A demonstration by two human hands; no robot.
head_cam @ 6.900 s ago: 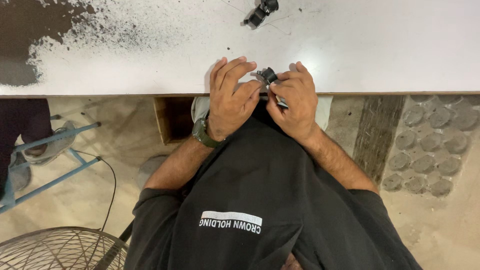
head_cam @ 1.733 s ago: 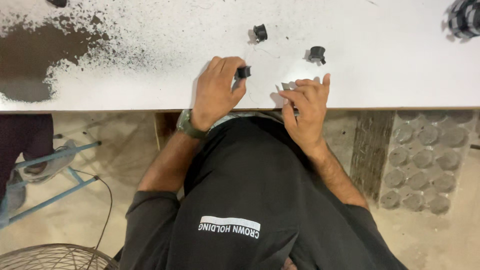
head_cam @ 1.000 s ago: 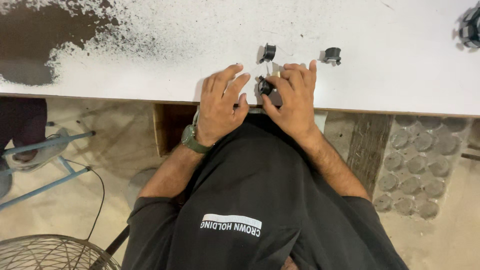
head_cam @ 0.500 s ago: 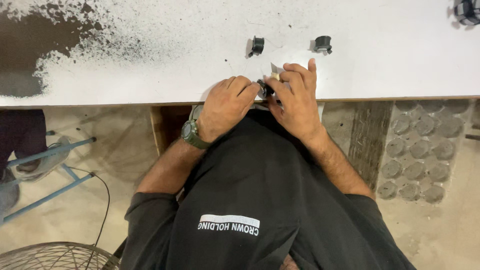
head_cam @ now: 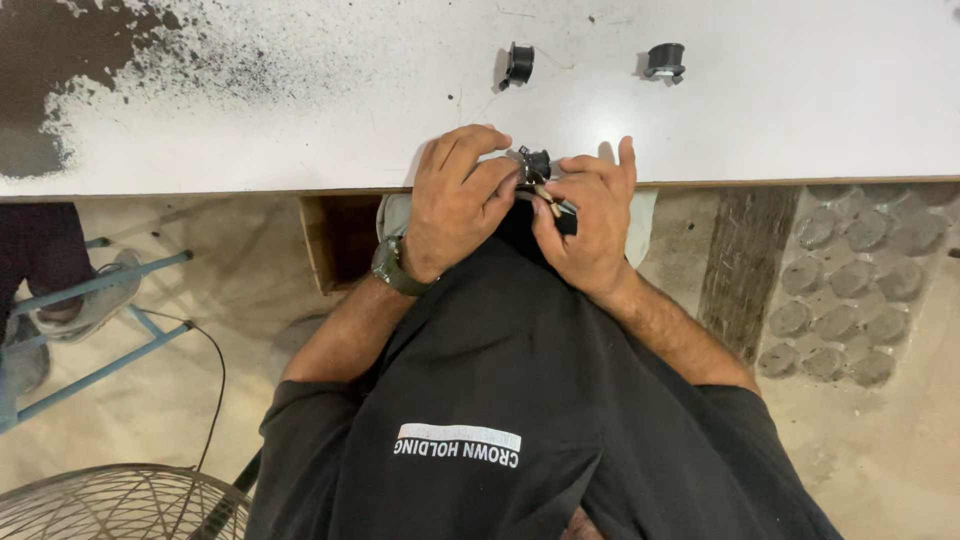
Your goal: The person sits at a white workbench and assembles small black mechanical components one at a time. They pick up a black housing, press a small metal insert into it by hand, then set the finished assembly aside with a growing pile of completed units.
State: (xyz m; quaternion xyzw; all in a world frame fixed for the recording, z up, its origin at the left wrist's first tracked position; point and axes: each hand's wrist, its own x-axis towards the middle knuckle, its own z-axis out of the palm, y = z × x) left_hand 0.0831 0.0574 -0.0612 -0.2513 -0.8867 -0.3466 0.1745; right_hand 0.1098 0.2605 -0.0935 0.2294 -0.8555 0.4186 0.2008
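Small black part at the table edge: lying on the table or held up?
Held: both hands, left hand and right hand, pinch the black part over the table edge.

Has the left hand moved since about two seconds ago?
Yes. The left hand has come back off the white tabletop to its near edge, meeting the right hand around a small black part.

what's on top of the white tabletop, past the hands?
On the white tabletop: two small black cylindrical parts and dark speckled staining. Both hands hide whatever lies beneath them at the edge.

White worktop (head_cam: 300, 120) with black speckled stain, two black plastic spools (head_cam: 518, 63), black shirt (head_cam: 520, 400), dark green watch (head_cam: 392, 270).
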